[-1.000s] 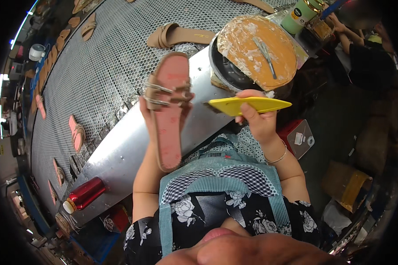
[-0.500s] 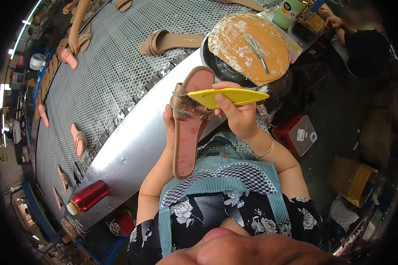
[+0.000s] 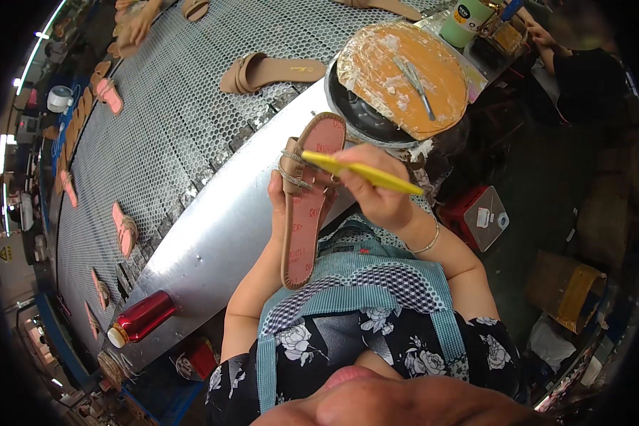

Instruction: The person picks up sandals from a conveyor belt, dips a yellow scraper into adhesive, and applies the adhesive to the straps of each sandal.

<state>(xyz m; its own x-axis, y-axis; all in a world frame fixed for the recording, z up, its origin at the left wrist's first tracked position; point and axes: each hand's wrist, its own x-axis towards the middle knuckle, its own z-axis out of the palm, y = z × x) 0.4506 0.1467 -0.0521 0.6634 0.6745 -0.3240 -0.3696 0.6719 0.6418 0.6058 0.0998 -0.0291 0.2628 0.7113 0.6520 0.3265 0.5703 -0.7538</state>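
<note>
My left hand [image 3: 277, 202] grips a pink-soled sandal [image 3: 307, 213] with a tan edge and sparkly straps, held upright over my lap, toe pointing away. My right hand [image 3: 376, 188] holds a flat yellow tool [image 3: 362, 170], whose tip lies under the straps on the insole. Both hands are just in front of my teal apron, at the near edge of a shiny metal border [image 3: 206, 234].
A mesh conveyor belt [image 3: 170, 121] runs to the left and carries a tan sandal [image 3: 273, 71] and several pink ones [image 3: 124, 228]. A round glue-smeared board [image 3: 405, 74] with a small tool sits ahead. A red bottle [image 3: 140, 319] lies lower left. Another person's hands [image 3: 135, 21] work far off.
The sandal has come in closer over my lap. My right hand brought the yellow tool down from beside the sandal onto its insole by the straps.
</note>
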